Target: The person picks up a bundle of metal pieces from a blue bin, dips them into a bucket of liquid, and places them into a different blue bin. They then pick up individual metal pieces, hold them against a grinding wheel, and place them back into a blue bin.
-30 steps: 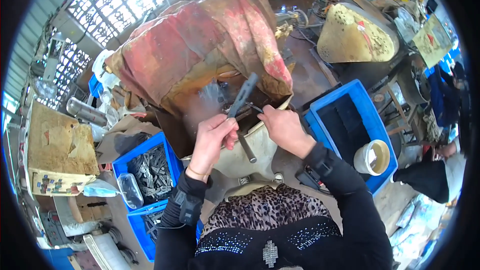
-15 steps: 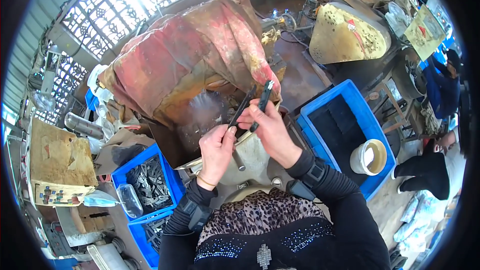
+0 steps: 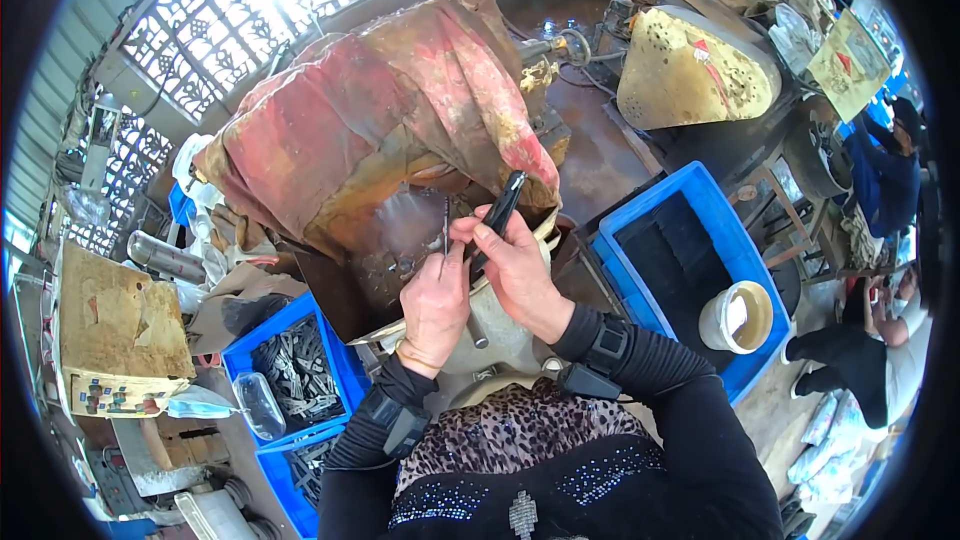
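Compared with half a second earlier, the right hand (image 3: pixel 525 285) had drawn closer to the left hand (image 3: pixel 437 312), and the thin dark-grey strip (image 3: pixel 446 228) – tilted before – stood nearly upright. The left fingers pinched that strip near its lower end, its top rising clear of them. The right fingers gripped a long, glossy black piece (image 3: pixel 507 198) – its upper end slanting out beyond them, below the stained red cloth (image 3: pixel 350 110).

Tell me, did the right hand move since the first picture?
Yes, the right hand has moved left, farther from the rightmost blue bin.
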A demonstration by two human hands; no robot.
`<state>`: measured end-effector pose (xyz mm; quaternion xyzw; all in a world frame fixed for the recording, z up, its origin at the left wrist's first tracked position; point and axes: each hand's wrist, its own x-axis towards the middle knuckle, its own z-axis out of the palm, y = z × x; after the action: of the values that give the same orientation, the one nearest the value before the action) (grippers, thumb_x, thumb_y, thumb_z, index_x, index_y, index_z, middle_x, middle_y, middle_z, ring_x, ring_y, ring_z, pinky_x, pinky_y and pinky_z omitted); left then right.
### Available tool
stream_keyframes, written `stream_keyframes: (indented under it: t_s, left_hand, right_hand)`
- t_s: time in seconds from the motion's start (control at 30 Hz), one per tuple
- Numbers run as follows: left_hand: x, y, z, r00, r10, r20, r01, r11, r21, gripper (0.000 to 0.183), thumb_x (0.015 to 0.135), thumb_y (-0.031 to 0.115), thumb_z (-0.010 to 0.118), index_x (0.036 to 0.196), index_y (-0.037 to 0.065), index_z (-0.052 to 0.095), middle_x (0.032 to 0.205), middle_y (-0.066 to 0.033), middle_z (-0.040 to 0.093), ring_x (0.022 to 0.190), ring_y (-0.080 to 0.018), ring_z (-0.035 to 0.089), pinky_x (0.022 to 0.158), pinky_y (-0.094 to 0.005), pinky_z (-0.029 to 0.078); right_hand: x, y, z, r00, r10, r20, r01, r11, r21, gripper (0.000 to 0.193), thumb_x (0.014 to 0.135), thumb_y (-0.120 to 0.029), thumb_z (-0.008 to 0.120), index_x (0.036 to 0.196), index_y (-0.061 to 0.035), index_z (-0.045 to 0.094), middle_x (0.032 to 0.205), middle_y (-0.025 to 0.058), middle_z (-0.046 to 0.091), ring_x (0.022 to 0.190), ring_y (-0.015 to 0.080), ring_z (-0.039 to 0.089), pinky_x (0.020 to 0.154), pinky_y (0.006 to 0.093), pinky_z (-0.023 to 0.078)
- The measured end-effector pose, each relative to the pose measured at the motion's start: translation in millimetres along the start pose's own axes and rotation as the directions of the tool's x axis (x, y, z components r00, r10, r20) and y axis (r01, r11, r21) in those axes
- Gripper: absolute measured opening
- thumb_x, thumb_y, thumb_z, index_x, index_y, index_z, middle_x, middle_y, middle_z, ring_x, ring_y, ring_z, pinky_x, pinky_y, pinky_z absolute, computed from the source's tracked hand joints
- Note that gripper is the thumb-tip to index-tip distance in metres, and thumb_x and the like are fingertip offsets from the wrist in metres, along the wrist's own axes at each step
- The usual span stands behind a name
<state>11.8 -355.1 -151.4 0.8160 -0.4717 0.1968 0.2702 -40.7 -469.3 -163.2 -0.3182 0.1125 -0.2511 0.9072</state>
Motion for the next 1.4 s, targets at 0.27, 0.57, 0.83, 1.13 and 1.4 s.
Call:
stream_keyframes:
  t_s: [0.27, 0.57, 0.83, 1.13, 1.4]
  left_hand:
    - [-11.8, -57.5, -31.0, 0.776, -0.536, 0.332, 0.616, 0.531, -0.582, 0.041, 0.092, -0.001, 0.05, 0.132, 0.006, 0.052, 0.103, -0.0116, 0.066, 0.076, -0.0134, 0.066, 0.064, -0.0283, 0.055]
    - [-41.6, -189.2, 16.8, 0.718, -0.55, 0.427, 0.667, 0.366, -0.649, 0.029, 0.096, 0.002, 0.047, 0.122, 0.004, 0.057, 0.099, -0.0043, 0.067, 0.082, -0.0115, 0.065, 0.072, -0.0246, 0.053]
    - [-51.4, -208.7, 43.7, 0.728, -0.489, 0.481, 0.668, 0.347, -0.659, 0.027, 0.095, 0.0, 0.047, 0.12, 0.004, 0.058, 0.097, -0.0031, 0.067, 0.086, -0.0109, 0.064, 0.078, -0.024, 0.05]
    - [-58.1, -219.6, 58.6, 0.732, -0.484, 0.48, 0.666, 0.364, -0.651, 0.027, 0.094, -0.002, 0.048, 0.117, 0.003, 0.06, 0.096, -0.0031, 0.067, 0.086, -0.0113, 0.064, 0.078, -0.0245, 0.05]
    - [-56.3, -224.8, 88.4, 0.912, -0.262, 0.315, 0.38, 0.828, -0.411, 0.026, 0.088, -0.005, 0.051, 0.111, -0.001, 0.063, 0.089, -0.012, 0.07, 0.084, -0.0175, 0.067, 0.078, -0.0287, 0.052]
  right_hand:
    - [5.7, -13.7, -26.5, 0.999, 0.028, 0.023, -0.024, 0.99, -0.136, 0.016, 0.099, -0.011, 0.05, 0.114, -0.0043, 0.051, 0.089, 0.0085, 0.062, 0.081, 0.0227, 0.066, 0.076, 0.0357, 0.054]
    - [-1.8, -4.6, -38.4, 1.0, 0.017, 0.022, -0.008, 0.937, -0.349, 0.014, 0.099, -0.013, 0.05, 0.111, -0.0039, 0.051, 0.084, 0.0076, 0.062, 0.072, 0.0203, 0.065, 0.07, 0.0321, 0.054]
    - [-3.8, 4.1, -39.3, 1.0, 0.007, -0.003, -0.008, 0.843, -0.538, 0.012, 0.099, -0.012, 0.052, 0.107, -0.0034, 0.051, 0.08, 0.0058, 0.062, 0.066, 0.0151, 0.062, 0.064, 0.027, 0.049]
    - [-7.4, 10.7, -37.6, 0.999, 0.029, -0.033, -0.043, 0.784, -0.62, 0.009, 0.098, -0.012, 0.053, 0.102, -0.0041, 0.052, 0.077, 0.0025, 0.06, 0.06, 0.0107, 0.057, 0.061, 0.025, 0.046]
    - [-48.0, 14.0, -33.9, 0.951, 0.2, 0.237, 0.172, 0.297, -0.939, 0.018, 0.09, -0.02, 0.066, 0.099, -0.0045, 0.062, 0.073, 0.0039, 0.06, 0.061, 0.0146, 0.057, 0.057, 0.0285, 0.046]
